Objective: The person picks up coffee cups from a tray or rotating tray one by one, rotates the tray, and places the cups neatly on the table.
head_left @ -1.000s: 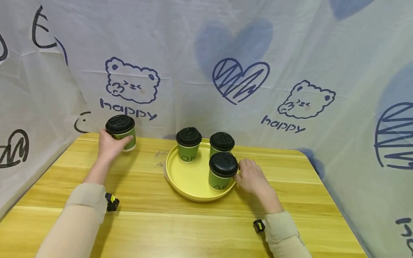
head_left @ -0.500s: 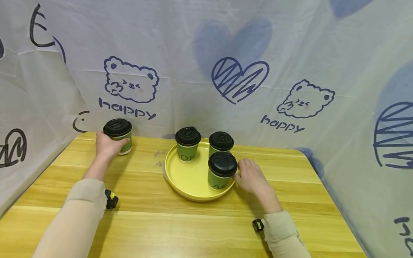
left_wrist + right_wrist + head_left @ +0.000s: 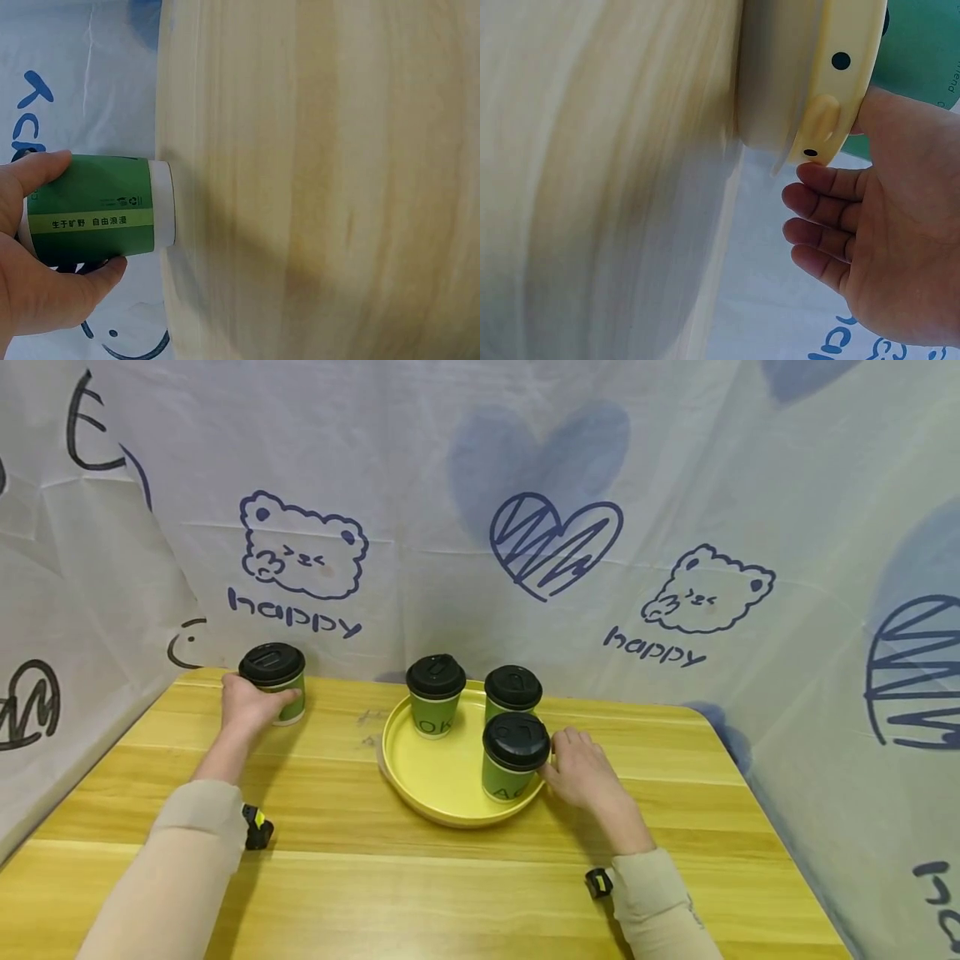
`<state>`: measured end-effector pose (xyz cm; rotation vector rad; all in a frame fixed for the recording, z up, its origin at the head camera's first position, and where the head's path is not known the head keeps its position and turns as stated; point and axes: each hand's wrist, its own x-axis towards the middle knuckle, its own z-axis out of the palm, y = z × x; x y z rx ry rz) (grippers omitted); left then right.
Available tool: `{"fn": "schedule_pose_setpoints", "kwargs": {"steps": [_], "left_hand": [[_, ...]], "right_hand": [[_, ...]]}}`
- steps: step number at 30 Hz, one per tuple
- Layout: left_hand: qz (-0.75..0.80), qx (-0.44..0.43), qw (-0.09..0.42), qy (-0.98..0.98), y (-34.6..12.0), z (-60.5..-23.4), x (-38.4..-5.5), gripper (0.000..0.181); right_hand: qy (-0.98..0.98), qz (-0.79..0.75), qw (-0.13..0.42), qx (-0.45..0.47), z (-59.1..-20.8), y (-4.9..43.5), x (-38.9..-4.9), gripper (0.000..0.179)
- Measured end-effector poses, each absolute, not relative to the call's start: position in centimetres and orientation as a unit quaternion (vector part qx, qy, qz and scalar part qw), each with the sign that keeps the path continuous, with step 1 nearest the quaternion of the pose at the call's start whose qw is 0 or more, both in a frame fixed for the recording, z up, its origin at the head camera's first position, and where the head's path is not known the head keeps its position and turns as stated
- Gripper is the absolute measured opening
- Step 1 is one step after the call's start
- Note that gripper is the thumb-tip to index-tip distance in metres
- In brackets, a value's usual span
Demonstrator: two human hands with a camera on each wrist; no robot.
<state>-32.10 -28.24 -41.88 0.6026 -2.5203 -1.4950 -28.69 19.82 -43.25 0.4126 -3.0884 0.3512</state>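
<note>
At the table's back left, my left hand [image 3: 251,706] grips a green paper cup [image 3: 291,703] with a black lid. The left wrist view shows thumb and finger on opposite sides of this upright cup [image 3: 94,206]; I cannot tell whether its white base touches the table. My right hand [image 3: 585,768] pinches the right rim of a round yellow tray [image 3: 442,789]. In the right wrist view, its thumb goes over the tray's rim [image 3: 847,90], with the fingers outside. Three lidded cups stand on the tray: one at back left [image 3: 435,714], one behind [image 3: 513,689], one in front [image 3: 502,777].
The wooden table [image 3: 420,893] extends in front of the tray and to both sides. A white cloth [image 3: 435,585] with blue drawings hangs right behind the table's back edge and along both sides. Small black devices [image 3: 257,828] sit at both wrists.
My left hand has lowered the cup toward the table and moved it slightly left. The right hand and the tray with its cups stay in place.
</note>
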Motion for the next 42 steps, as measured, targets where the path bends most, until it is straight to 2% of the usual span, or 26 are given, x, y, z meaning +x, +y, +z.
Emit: {"fn": "schedule_pose_setpoints", "kwargs": {"steps": [9,21,35,42], "left_hand": [[-0.502,0.191,0.103,-0.837,-28.2,-42.0,-31.9,0.104],[-0.505,0.17,0.155,-0.832,-26.3,-40.3,-30.3,0.118],[-0.509,0.087,0.218,-0.828,-21.6,-37.5,-26.6,0.108],[-0.501,0.032,0.228,-0.834,-19.1,-36.4,-25.3,0.094]], "right_hand": [[-0.984,0.113,0.005,0.135,-43.2,19.9,-28.7,0.031],[-0.984,0.12,0.01,0.132,-43.5,20.1,-28.7,0.032],[-0.984,0.116,0.006,0.137,-43.4,19.9,-28.6,0.031],[-0.984,0.118,0.002,0.132,-43.2,19.7,-28.6,0.031]]}}
